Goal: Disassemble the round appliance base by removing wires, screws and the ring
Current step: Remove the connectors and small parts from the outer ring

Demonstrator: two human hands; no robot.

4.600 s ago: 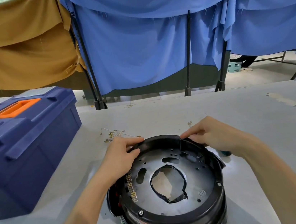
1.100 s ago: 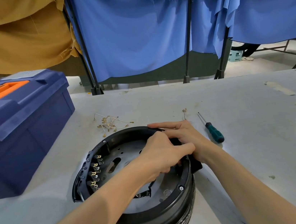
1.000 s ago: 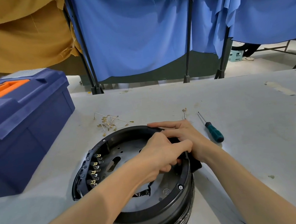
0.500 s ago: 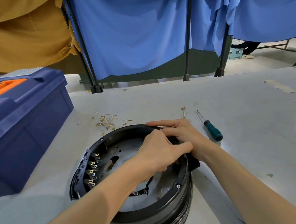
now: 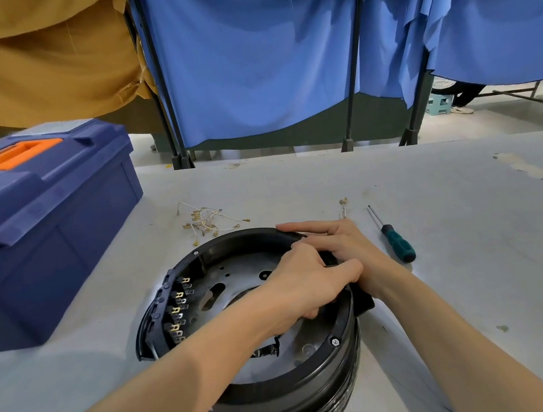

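Both hands together on the far right rim of the round base (image 5: 269,382), which sits on the bench (image 5: 478,265).
The left hand (image 5: 304,284) curls over the rim. The right hand (image 5: 341,248) touches it, but its grip is hidden, so I cannot tell. A green-handled screwdriver (image 5: 398,246) lies just to their right, loose wires (image 5: 206,221) lie behind the base, and a blue toolbox (image 5: 42,229) stands to the left.

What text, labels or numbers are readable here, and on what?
No readable text anywhere.
Small round mark inside the base: too small to read.
Toolbox: no print shows.
Screwdriver: no print shows.
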